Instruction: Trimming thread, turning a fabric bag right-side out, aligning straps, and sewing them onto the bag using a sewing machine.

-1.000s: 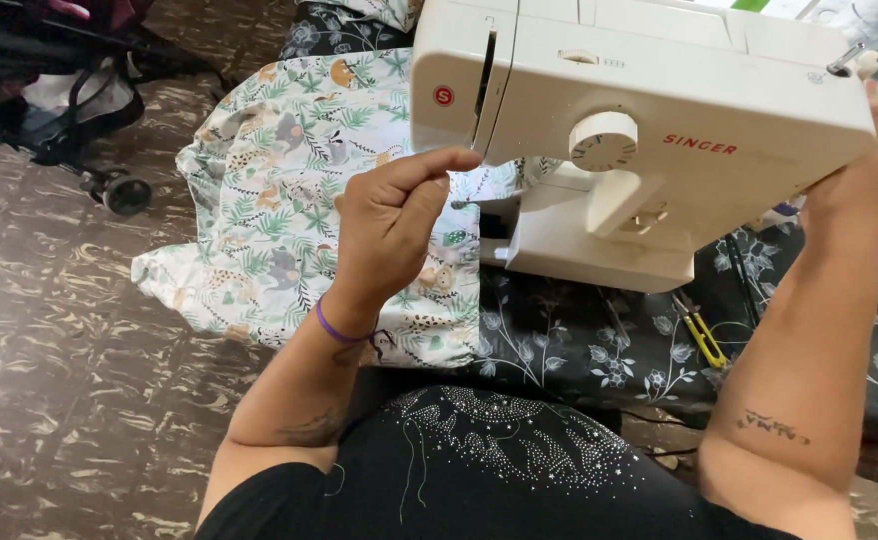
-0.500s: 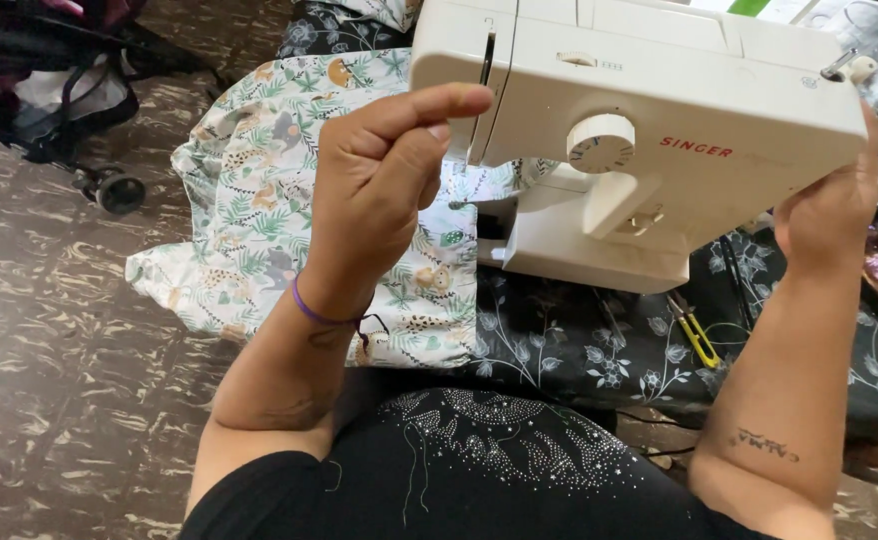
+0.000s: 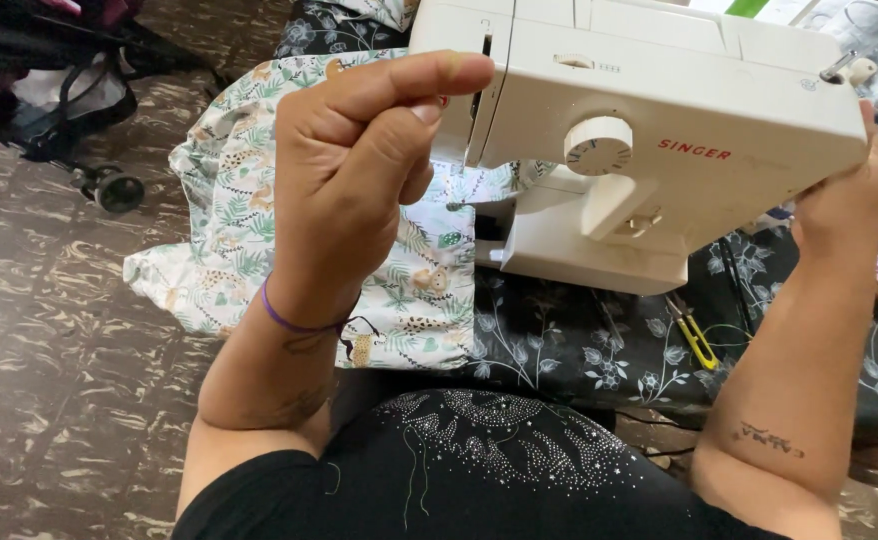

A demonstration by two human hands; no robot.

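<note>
My arms are bare all the way down; no sleeves reach them. Round my left wrist, just left of the middle of the frame, I wear a thin purple band, with a small dark mark inked on the arm right beside it. Fainter dark ink shows further down that forearm, toward the lower left. On my right forearm, at the lower right, there is a short line of dark tattooed lettering. Along the bottom of the frame my black top shows, its front scattered with tiny silvery studs set in curving, leaf-like patterns. My hands carry no rings.
</note>
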